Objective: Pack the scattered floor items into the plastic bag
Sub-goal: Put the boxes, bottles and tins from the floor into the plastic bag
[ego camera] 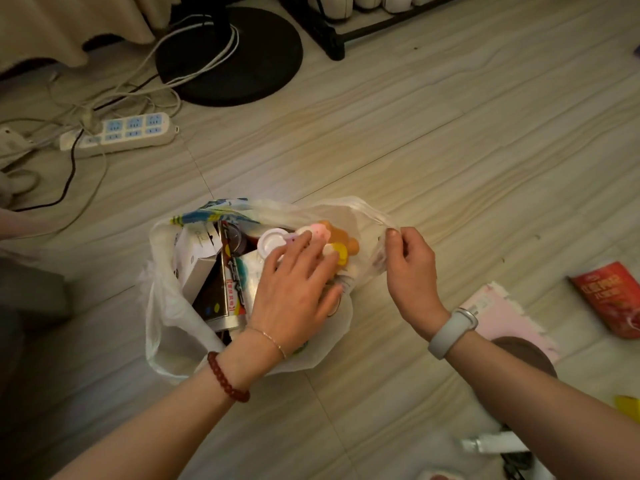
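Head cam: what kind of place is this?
Probably a room in a home, seen at floor level: pale wood-look floor, a power strip with tangled cords, a round black stand base, and draped fabric, perhaps bedding, at top left.

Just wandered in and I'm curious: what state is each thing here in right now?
Bag: open, partly filled.
Left hand: inside the bag, fingers spread over the items.
Right hand: pinching the bag's edge.
White box: in the bag, tilted.
Red packet: on the floor, unpacked.
Power strip: on the floor, cords attached.
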The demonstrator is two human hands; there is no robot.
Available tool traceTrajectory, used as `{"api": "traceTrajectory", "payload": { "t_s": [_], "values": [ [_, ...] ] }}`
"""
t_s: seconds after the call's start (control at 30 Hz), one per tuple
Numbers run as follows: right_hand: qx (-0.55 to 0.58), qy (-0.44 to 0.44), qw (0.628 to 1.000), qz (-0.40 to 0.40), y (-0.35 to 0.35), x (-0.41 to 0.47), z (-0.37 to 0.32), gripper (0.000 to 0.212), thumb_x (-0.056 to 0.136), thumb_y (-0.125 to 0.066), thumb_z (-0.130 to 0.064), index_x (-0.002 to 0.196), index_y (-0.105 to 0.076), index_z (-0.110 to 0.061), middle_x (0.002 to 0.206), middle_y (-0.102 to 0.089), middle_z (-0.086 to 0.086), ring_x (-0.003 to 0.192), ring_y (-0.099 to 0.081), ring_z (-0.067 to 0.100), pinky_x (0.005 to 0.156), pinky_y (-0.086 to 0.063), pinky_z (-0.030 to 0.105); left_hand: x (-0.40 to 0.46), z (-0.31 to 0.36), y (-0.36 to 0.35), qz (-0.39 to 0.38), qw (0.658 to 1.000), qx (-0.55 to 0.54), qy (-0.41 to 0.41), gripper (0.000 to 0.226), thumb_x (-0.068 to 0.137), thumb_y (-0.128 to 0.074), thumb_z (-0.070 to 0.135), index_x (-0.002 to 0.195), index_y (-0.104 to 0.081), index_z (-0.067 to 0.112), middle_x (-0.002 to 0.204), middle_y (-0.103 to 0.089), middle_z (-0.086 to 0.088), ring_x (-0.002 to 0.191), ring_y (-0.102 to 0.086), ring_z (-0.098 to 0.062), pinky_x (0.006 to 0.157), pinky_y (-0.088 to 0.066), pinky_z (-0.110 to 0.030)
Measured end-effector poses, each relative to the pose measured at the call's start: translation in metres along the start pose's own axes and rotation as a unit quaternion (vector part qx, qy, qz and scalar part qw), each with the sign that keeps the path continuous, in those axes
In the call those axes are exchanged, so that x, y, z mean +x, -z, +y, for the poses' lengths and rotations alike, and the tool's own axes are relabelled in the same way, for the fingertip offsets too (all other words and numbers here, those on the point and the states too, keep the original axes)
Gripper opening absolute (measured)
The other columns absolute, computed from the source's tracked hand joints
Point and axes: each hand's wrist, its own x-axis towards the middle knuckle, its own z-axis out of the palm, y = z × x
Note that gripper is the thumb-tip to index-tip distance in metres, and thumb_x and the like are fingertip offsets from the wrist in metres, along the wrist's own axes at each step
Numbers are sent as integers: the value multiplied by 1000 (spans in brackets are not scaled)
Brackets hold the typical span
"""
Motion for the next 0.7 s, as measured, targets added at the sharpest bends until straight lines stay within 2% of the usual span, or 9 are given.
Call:
{"api": "traceTrajectory", "payload": {
  "t_s": [0.07,0.13,0.27,0.33,0.4,0.47,0.57,0.63,0.7],
  "values": [
    [-2,7,1000,3,1,0,-2,33,95,-43,-18,62,-40,-24,56,-41,-8,49,-40,-1,48,-31,14,-4,-3,-7,-49,998,22,-20,48,88,-37,42,127,-50,18,138,-46,-12,132,-36,-29,107,-19,-45],
    [-1,14,1000,4,2,2,-5,29,95,-43,-18,66,-43,-22,58,-43,-9,51,-42,-2,49,-33,13,5,-8,-8,-61,997,30,-28,50,88,-35,42,128,-49,17,138,-46,-13,132,-36,-30,111,-14,-43],
    [-6,7,1000,-24,4,15,-6,13,94,-43,-17,82,-47,-15,66,-50,-8,57,-48,-4,54,-38,12,23,-17,-8,-105,992,29,-61,51,88,-33,43,127,-50,16,132,-53,-13,127,-43,-32,112,-19,-44],
    [5,-22,998,-57,6,24,-6,2,93,-44,-13,94,-44,-15,81,-57,0,70,-56,3,66,-46,23,22,-20,-12,-125,987,51,-84,50,89,-32,43,126,-51,16,129,-57,-11,123,-49,-31,111,-15,-44],
    [38,-48,994,-95,11,33,-9,17,91,-42,-3,101,-41,-17,92,-61,11,77,-61,10,72,-48,29,16,-20,-16,-132,984,73,-98,50,90,-31,44,126,-52,16,126,-59,-10,119,-53,-29,110,-14,-44],
    [58,-45,985,-158,19,41,-17,29,88,-41,6,106,-43,-16,89,-59,16,68,-61,0,67,-46,18,10,-21,-18,-133,983,86,-98,53,89,-31,48,129,-49,18,130,-56,-10,122,-49,-29,109,-15,-47],
    [29,-14,973,-229,29,47,-24,33,85,-51,4,114,-50,-14,73,-50,2,54,-53,-2,60,-43,13,6,-23,-21,-135,982,105,-86,63,87,-26,59,136,-39,21,140,-44,-10,132,-37,-30,107,-14,-52],
    [-31,16,973,-230,31,49,-24,23,87,-57,-10,110,-58,-13,65,-49,-4,53,-47,0,57,-39,13,7,-24,-24,-140,980,114,-87,69,84,-25,63,137,-36,21,142,-41,-9,133,-34,-30,107,-13,-54],
    [-88,53,975,-198,29,48,-24,11,89,-55,-15,95,-65,-13,66,-53,-8,58,-49,0,60,-37,14,8,-27,-25,-146,977,126,-93,73,81,-25,66,138,-35,20,142,-41,-9,133,-35,-30,106,-12,-56]
  ]
}}
